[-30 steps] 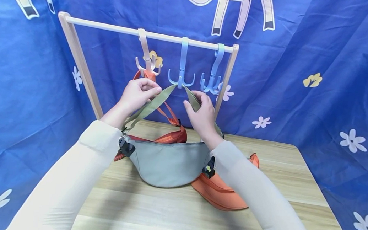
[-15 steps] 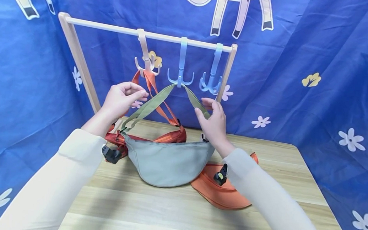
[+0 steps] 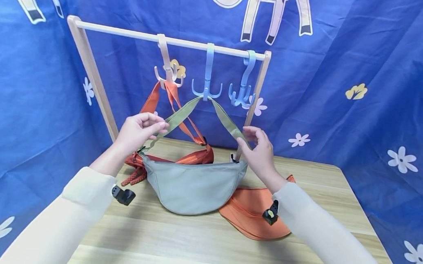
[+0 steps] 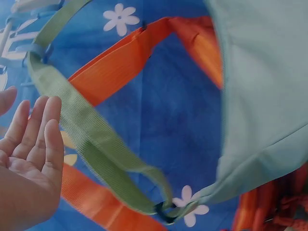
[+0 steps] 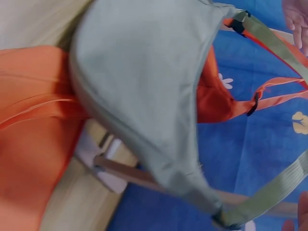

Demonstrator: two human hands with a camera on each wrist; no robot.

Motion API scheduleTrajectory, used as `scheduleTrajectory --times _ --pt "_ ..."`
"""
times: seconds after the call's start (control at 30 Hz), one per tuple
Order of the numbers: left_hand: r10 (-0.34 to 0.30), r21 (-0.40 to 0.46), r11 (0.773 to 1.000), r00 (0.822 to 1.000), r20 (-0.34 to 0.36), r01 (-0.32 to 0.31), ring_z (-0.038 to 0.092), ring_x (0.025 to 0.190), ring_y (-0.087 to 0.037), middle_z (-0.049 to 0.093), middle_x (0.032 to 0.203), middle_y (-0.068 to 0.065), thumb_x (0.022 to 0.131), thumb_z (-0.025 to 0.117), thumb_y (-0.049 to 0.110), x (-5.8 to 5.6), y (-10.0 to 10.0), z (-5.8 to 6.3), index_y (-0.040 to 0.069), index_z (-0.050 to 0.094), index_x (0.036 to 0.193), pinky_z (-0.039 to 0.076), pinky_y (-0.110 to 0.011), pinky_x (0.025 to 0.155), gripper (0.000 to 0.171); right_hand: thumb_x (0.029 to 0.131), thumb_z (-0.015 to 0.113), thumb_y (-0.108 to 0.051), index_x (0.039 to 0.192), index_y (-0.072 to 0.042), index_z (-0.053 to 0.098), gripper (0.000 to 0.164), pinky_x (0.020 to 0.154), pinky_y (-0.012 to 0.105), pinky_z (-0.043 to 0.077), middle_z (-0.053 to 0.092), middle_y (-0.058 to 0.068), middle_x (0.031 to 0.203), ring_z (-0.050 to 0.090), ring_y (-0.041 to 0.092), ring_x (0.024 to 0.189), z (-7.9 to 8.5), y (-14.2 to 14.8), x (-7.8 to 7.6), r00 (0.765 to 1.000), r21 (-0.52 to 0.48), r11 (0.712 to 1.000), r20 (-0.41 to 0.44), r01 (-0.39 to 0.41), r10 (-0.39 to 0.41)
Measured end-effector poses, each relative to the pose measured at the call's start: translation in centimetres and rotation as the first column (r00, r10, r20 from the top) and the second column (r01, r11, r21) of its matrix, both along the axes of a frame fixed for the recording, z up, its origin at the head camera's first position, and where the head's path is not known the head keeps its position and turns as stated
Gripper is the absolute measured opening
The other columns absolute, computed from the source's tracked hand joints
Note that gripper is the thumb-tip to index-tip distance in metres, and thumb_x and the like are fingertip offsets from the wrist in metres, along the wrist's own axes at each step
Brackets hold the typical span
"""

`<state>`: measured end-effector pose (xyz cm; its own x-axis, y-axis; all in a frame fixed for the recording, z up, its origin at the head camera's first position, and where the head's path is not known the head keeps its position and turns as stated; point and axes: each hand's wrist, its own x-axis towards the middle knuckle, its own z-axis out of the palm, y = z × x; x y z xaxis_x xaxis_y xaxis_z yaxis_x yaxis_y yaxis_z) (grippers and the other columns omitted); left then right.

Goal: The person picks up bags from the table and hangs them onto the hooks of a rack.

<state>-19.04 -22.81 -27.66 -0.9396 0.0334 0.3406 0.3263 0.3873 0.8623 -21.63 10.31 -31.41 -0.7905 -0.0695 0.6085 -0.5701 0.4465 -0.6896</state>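
Observation:
A grey-green waist bag [image 3: 193, 188] hangs by its green strap [image 3: 178, 116] from the middle blue hook [image 3: 206, 88]. My left hand [image 3: 137, 133] is beside the strap's left side, with its fingers relaxed. In the left wrist view, that hand [image 4: 33, 159] is palm up and holds nothing. On the other side, my right hand [image 3: 259, 153] is at the strap's right length, fingers loosely bent; whether they touch it I cannot tell. Only fingertips of the right hand [image 5: 302, 211] show at the right wrist view's edge.
An orange-red bag [image 3: 195, 157] hangs behind by its strap from a pale pink hook [image 3: 168, 78]. Another blue hook [image 3: 242, 95] is at the right of the wooden rack [image 3: 130, 33]. An orange fabric item [image 3: 253, 218] with a curved edge lies on the table [image 3: 174, 244].
Both hands have let go of the green strap near the hook and moved down and outward along its two sides. The grey-green bag stays hanging in place.

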Motion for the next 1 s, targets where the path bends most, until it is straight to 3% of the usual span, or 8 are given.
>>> scheduleTrajectory --times 0.17,0.4,0.53,0.73,1.0 --pt "-0.029 -0.008 1.0 1.0 0.01 0.029 0.065 0.089 -0.006 0.072 0.091 -0.001 0.093 0.064 0.03 0.9 0.8 -2.0 0.001 0.065 0.105 0.054 -0.028 0.067 0.031 0.087 0.071 -0.013 0.114 -0.006 0.061 0.03 0.081 0.043 0.046 0.062 0.01 0.109 0.06 0.023 0.092 -1.4 1.6 0.5 0.999 -0.008 1.0 0.037 -0.021 0.021" --pt "-0.074 0.075 0.995 0.997 0.026 0.072 0.067 0.081 -0.011 0.067 0.099 -0.022 0.092 0.065 0.014 1.9 3.3 -5.2 -0.006 0.064 0.104 0.054 -0.027 0.067 0.023 0.086 0.071 -0.01 0.114 -0.002 0.061 0.031 0.083 0.045 0.043 0.064 0.013 0.105 0.06 0.027 0.092 -3.5 3.4 1.4 0.994 -0.027 0.998 0.098 -0.05 0.052" --pt "-0.096 0.099 0.991 0.995 0.023 0.093 0.067 0.082 -0.018 0.068 0.097 -0.02 0.09 0.066 0.01 2.4 4.9 -6.8 -0.006 0.065 0.103 0.055 -0.033 0.069 0.02 0.086 0.071 -0.01 0.114 -0.004 0.061 0.031 0.082 0.044 0.043 0.065 0.012 0.101 0.061 0.024 0.09 -4.8 4.4 2.0 0.989 -0.02 0.998 0.135 -0.054 0.057" --pt "-0.132 0.149 0.98 0.991 -0.002 0.131 0.065 0.081 -0.013 0.068 0.097 -0.02 0.088 0.068 0.009 2.8 7.1 -9.2 -0.005 0.066 0.101 0.051 -0.023 0.07 0.019 0.086 0.07 -0.008 0.114 -0.003 0.061 0.03 0.082 0.044 0.046 0.065 0.015 0.1 0.06 0.022 0.089 -6.5 5.8 2.7 0.983 -0.022 0.999 0.18 -0.038 0.041" --pt "-0.151 0.163 0.977 0.987 0.049 0.141 0.064 0.079 -0.017 0.069 0.096 -0.013 0.087 0.07 0.009 3.4 10.2 -12.5 0.0 0.068 0.1 0.05 -0.024 0.068 0.016 0.087 0.067 0.0 0.115 0.006 0.058 0.03 0.078 0.04 0.048 0.062 0.022 0.102 0.059 0.027 0.088 -6.9 7.0 5.3 0.97 -0.012 0.998 0.233 -0.065 0.066"
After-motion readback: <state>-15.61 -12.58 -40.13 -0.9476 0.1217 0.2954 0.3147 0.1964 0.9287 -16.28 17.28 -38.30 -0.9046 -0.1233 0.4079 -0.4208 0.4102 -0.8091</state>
